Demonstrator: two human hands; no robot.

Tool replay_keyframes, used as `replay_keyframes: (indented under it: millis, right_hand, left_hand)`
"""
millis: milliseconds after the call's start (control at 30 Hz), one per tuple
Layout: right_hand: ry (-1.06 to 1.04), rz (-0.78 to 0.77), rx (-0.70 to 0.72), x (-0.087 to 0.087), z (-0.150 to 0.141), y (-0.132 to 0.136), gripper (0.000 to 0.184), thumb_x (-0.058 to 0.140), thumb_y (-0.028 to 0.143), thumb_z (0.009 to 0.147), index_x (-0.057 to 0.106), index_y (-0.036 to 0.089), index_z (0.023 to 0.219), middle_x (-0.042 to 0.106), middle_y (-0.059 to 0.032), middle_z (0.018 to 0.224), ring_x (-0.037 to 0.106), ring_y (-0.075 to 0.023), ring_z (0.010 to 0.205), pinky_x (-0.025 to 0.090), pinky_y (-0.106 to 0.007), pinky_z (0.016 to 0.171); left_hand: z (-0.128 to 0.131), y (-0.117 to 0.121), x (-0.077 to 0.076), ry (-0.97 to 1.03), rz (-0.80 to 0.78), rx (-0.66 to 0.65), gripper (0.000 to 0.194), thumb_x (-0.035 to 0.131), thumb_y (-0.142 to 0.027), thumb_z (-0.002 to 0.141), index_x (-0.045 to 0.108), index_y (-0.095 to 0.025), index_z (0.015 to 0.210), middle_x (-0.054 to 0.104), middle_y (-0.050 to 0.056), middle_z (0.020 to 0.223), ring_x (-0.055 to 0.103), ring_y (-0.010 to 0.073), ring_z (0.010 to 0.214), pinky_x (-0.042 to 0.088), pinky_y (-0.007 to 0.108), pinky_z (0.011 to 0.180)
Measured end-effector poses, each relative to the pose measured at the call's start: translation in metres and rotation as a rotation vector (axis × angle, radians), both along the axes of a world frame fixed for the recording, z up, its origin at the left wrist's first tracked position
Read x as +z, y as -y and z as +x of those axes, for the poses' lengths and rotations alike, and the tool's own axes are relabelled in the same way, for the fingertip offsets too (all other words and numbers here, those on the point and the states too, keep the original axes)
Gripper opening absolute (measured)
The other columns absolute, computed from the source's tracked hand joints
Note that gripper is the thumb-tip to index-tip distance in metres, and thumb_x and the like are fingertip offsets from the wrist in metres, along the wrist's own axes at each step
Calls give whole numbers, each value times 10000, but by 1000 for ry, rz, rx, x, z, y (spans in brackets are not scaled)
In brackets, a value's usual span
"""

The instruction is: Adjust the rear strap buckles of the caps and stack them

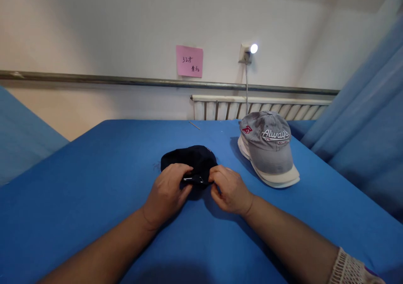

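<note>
A dark navy or black cap [189, 154] lies crumpled at the middle of the blue-covered table [94, 200]. My left hand [171, 187] grips its near left edge, thumb below and fingers on top. On the right side, my right hand [229, 188] pinches the cap's near edge between thumb and fingers. Between the two hands a small shiny metallic or white detail shows on the dark fabric; what it is I cannot make out. My fingers hide part of the cap's near rim.
To the right stands a stack of caps, a grey cap [267, 143] lettered "Always" on top of pale ones. A thin stick [194, 125] lies near the table's far edge. Behind are a radiator [226, 109], a metal rail [126, 80] and a plugged-in cord; blue curtains [371, 120] flank the table.
</note>
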State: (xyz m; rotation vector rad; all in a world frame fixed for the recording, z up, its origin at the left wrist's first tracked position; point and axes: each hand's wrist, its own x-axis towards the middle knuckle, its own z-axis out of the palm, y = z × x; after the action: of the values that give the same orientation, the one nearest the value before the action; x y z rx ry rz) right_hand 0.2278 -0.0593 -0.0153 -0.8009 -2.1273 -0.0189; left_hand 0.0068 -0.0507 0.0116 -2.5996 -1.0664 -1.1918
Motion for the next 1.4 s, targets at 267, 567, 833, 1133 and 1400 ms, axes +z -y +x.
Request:
replay_keyframes:
  millis: [267,567,833,1133,1400]
  right_hand:
    - [-51,44,-97,-3,4,-3,233,473,54,780,501,204,956,592,-98,964,574,-223,836,502,-367,727]
    - [-115,48,-114,-1,4,-4,247,462,32,747,478,217,910,558,-75,912,554,-212,816,493,-352,712]
    - [-165,18,-75,2,4,-1,255,467,41,729,469,225,906,545,-58,878,555,-205,800,479,-335,686]
    - [-218,32,-76,2,5,-1,256,467,28,741,484,231,897,544,-52,871,556,-197,775,480,-330,675]
    - [-239,0,-80,-1,7,-2,257,472,23,731,495,227,887,546,-47,860,557,-198,787,472,-329,680]
  left_hand:
    - [3,7,10,-17,-111,-138,199,615,-153,863,586,-223,1047,689,55,979,664,202,890,550,358,799]
    - [-3,9,9,-14,22,-220,189,606,-48,838,619,-208,937,696,70,925,659,187,823,554,339,742]
    - [0,10,11,-76,40,-189,264,632,-132,879,673,-222,1123,691,76,960,664,178,844,564,302,760]
    - [5,11,13,-116,-29,-115,156,560,-135,928,664,-188,1030,615,62,959,627,150,796,547,271,718]
    - [6,11,14,-206,-19,-143,261,543,-163,952,631,-208,1193,581,46,933,589,144,789,507,258,689]
